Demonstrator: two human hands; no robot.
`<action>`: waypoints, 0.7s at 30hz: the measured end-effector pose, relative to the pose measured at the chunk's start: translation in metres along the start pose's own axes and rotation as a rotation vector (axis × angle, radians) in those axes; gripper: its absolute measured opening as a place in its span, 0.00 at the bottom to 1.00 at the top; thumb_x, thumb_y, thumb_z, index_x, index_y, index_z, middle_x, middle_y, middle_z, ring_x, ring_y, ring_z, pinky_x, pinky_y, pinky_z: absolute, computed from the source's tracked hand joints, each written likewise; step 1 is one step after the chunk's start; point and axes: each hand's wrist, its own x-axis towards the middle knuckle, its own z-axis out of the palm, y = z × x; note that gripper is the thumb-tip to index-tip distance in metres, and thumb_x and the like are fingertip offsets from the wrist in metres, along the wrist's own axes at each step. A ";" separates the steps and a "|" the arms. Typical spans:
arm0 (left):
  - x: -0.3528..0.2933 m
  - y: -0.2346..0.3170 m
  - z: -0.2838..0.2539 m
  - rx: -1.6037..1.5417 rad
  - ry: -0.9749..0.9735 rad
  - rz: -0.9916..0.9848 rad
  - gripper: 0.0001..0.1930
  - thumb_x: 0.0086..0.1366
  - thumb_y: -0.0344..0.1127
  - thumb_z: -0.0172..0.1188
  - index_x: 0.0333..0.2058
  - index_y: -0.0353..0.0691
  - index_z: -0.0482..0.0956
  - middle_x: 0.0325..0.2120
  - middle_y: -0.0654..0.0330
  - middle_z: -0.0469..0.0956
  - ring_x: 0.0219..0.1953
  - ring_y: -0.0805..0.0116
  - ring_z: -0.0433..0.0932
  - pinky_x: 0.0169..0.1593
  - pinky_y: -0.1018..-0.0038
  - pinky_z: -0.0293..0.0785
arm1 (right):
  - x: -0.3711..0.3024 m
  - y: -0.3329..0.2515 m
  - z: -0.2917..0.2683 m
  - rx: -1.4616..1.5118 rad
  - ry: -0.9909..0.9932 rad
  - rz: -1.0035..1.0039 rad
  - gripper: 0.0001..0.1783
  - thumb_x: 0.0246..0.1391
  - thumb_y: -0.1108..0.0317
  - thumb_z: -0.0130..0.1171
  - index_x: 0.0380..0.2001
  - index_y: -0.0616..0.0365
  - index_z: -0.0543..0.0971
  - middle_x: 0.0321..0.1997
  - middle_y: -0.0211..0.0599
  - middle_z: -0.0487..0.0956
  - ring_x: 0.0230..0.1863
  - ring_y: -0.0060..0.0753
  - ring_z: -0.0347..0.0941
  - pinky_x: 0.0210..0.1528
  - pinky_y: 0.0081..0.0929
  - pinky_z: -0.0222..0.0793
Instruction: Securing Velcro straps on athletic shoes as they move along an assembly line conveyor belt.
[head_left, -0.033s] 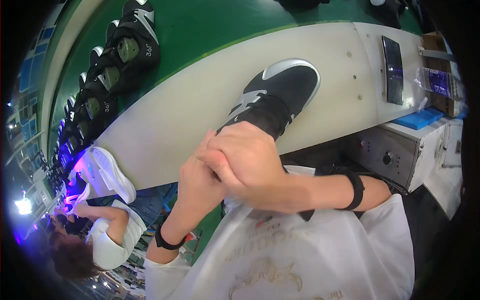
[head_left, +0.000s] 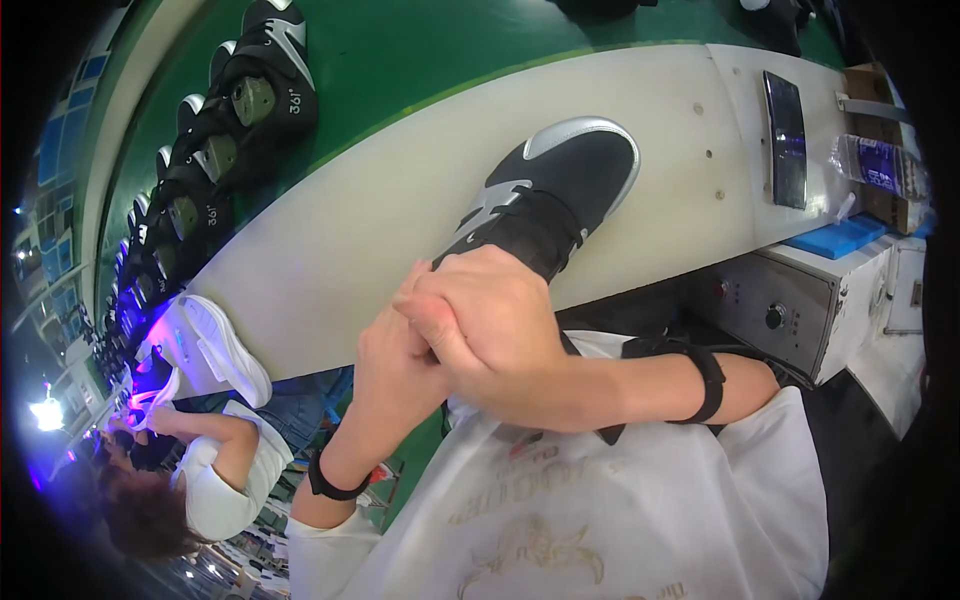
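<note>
No shift is seen from the earlier view: the black shoe [head_left: 545, 205] is kept on the white bench [head_left: 330, 250], its collar apparently clasped by the closed right hand [head_left: 490, 335] and left hand [head_left: 395, 375].

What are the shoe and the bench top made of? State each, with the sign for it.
Shoe: black upper looks like matte knit or mesh fabric; the silver toe rand and side stripes look like glossy synthetic, since they catch light. Bench top: off-white, smooth and dull, probably laminate or painted board; a few small dark dots could be screws.
</note>
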 end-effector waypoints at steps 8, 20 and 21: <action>0.001 0.005 -0.003 0.004 0.025 0.120 0.28 0.53 0.39 0.67 0.52 0.34 0.75 0.55 0.37 0.74 0.47 0.44 0.80 0.47 0.59 0.78 | -0.017 -0.003 0.007 0.206 0.145 0.053 0.13 0.61 0.66 0.51 0.25 0.57 0.80 0.24 0.33 0.76 0.30 0.39 0.71 0.41 0.35 0.63; 0.011 0.009 0.017 -0.022 0.452 0.469 0.25 0.43 0.32 0.76 0.43 0.49 0.80 0.41 0.60 0.76 0.41 0.56 0.74 0.40 0.65 0.74 | 0.004 0.029 -0.070 0.929 -0.322 0.273 0.24 0.69 0.63 0.46 0.62 0.67 0.68 0.58 0.43 0.74 0.61 0.35 0.68 0.64 0.32 0.63; 0.009 0.009 0.015 -0.005 0.461 0.452 0.24 0.43 0.31 0.76 0.42 0.50 0.80 0.41 0.61 0.76 0.40 0.57 0.75 0.39 0.66 0.75 | 0.005 0.032 -0.090 0.735 -0.344 0.291 0.21 0.66 0.66 0.50 0.58 0.65 0.73 0.58 0.43 0.76 0.58 0.37 0.70 0.62 0.32 0.64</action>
